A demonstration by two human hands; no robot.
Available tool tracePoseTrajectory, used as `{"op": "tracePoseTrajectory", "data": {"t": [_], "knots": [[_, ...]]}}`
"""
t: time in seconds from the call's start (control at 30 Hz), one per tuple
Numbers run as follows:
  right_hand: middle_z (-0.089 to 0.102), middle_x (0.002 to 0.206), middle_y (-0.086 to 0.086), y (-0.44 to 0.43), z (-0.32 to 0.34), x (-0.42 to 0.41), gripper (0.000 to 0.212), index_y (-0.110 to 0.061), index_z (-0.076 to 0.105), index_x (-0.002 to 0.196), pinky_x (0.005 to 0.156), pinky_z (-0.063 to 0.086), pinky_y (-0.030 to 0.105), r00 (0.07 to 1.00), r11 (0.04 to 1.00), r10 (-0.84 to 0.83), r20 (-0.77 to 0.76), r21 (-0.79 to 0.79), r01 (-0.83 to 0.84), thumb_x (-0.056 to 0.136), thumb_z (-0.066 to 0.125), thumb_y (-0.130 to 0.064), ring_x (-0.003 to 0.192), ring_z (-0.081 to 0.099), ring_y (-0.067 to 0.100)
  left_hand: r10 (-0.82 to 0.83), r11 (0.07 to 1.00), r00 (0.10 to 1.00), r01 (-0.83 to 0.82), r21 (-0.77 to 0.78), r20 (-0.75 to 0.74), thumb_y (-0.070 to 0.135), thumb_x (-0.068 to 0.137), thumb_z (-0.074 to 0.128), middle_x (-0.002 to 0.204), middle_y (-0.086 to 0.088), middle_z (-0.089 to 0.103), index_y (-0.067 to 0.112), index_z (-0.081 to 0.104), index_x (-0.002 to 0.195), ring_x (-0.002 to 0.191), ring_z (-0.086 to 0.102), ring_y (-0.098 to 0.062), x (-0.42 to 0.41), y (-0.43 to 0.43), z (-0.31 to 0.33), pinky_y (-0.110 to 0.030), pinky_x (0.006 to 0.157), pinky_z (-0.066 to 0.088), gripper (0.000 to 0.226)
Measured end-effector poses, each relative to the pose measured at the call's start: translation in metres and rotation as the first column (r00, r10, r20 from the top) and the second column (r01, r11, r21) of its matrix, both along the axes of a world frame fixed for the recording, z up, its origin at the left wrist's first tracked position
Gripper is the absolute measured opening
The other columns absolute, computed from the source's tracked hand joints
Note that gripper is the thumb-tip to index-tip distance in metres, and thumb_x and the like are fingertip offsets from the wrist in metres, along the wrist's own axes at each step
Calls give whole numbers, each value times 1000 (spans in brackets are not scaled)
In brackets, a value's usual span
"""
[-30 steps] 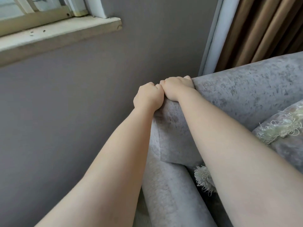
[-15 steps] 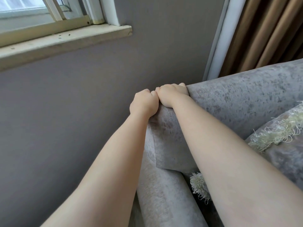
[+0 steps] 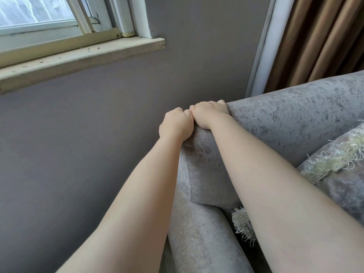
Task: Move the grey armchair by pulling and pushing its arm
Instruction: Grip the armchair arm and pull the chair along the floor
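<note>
- Grey wall (image 3: 78, 154): fills left and centre of the view, plain painted surface.
- Grey armchair (image 3: 295, 119): lower right, velvet-type fabric, set near the wall with its upper corner pointing toward it. Padded arm (image 3: 197, 243) runs down to the bottom edge between the two forearms.
- Brown curtain (image 3: 325, 36): upper right, hanging in folds behind the chair back, beside a white frame strip (image 3: 264, 46).
- Window (image 3: 39, 14): upper left, with a worn, speckled sill (image 3: 78, 58) below it.
- Fringed cushion (image 3: 338, 174): on the seat at right, pale tassels along its edge; a second tuft shows under the right forearm.
- Right hand (image 3: 208, 113): fingers curled over the top corner of the chair, gripping it; fingertips hidden behind the edge.
- Left hand (image 3: 176, 124): closed around the same corner on its wall side, knuckles up, touching the right hand. Both arms extended.
</note>
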State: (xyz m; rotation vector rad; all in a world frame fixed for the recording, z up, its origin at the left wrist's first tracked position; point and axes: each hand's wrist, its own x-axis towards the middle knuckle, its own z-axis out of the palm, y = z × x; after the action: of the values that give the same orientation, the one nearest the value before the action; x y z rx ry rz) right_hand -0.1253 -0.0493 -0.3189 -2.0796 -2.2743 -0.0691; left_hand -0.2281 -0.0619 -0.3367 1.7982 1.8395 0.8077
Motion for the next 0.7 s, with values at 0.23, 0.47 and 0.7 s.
{"op": "tracePoseTrajectory", "data": {"t": [0.23,0.47,0.7], "knots": [[56,126,0,-20,11,2,38,-24,55,110,88,26,40,1000,999,7,18,36,-7,96,21,-18,118,49,26,3,999,1000,-3,31,5,30,90,31,89,-7,54,17,40,67,84,50,-29,2,-21,12,-39,80,43,29],[56,125,0,-35,23,4,36,-24,55,109,87,27,40,1000,999,-9,28,32,8,96,22,-18,116,48,26,-2,1000,1000,1,30,13,29,91,30,85,-6,52,17,37,65,79,47,-28,6,-34,22,-39,78,41,29],[58,120,-3,-11,6,-5,37,-26,58,105,85,25,38,998,998,-56,12,-30,57,96,22,-20,114,49,24,-33,999,999,33,-32,4,30,92,28,98,-10,57,15,40,71,86,51,-29,-4,-15,8,-43,87,44,28]]}}
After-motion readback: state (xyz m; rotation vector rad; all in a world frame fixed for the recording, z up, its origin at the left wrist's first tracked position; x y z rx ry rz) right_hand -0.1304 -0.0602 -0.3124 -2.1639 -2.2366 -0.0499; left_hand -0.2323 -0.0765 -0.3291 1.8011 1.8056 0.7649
